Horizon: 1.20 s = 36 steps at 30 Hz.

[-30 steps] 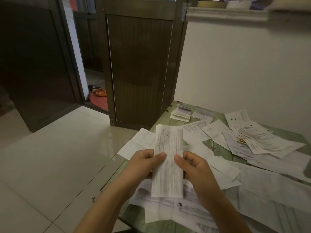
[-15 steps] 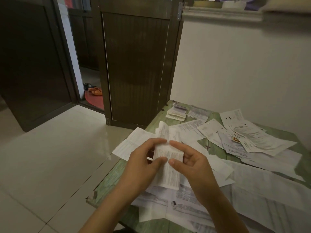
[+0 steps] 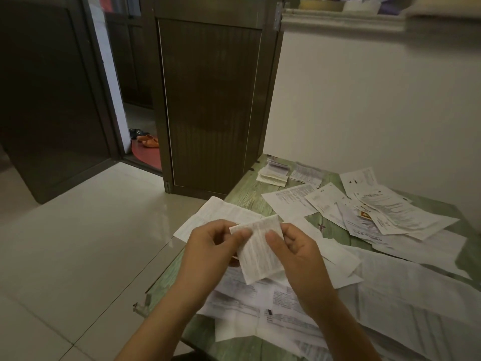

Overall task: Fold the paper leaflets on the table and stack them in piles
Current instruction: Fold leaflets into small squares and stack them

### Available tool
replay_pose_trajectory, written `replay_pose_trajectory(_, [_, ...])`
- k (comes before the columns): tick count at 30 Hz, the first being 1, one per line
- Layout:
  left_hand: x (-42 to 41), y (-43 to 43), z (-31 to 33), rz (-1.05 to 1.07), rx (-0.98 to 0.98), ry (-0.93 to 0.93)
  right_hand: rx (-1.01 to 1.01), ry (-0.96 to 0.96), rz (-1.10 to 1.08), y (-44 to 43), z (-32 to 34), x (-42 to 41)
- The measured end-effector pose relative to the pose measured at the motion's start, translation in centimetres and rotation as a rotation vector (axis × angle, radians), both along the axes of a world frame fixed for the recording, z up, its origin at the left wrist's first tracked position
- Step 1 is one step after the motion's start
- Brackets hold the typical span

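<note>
Paper in both grips: I see the left hand (image 3: 208,246) and the right hand (image 3: 294,252) each pinching the folded white printed paper leaflet (image 3: 260,254) between thumb and curled fingers, one at each upper corner. The leaflet is held tilted over the near left part of the green wood-grain table (image 3: 250,195), above loose unfolded white sheets (image 3: 390,222) spread beneath and to the right. A small pile of folded leaflets (image 3: 273,173) sits at the table's far corner, near the dark brown door panel (image 3: 208,100).
</note>
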State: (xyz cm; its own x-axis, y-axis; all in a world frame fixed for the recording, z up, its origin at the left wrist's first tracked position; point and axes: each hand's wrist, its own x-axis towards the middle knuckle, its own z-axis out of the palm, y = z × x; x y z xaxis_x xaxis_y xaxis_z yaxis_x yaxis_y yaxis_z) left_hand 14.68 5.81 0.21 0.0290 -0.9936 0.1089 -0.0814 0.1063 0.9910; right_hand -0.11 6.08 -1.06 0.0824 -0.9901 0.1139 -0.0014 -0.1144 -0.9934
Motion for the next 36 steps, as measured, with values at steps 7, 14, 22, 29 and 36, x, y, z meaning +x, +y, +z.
replay_pose_trajectory(7, [-0.4, 0.0, -0.4, 0.134, 0.079, 0.112, 0.092, -0.075, -0.091, -0.1, -0.3, 0.3])
replay_pose_trajectory(14, [0.0, -0.1, -0.7, -0.213, 0.246, -0.065, 0.027, 0.025, -0.078, -0.2, -0.4, -0.1])
replay_pose_trajectory(22, [-3.1, 0.4, -2.9, 0.199, -0.155, -0.165, 0.013, 0.121, -0.093, 0.2, -0.7, 1.2])
replay_pose_trajectory(29, [-4.5, 1.2, -4.1, 0.325, -0.341, -0.39, 0.095, 0.03, -0.219, 0.4, -0.6, 2.0])
replay_pose_trajectory(36, [-5.1, 1.8, -3.8, 0.288, -0.274, -0.259, -0.12, 0.185, -0.458, 0.8, -0.8, 2.6])
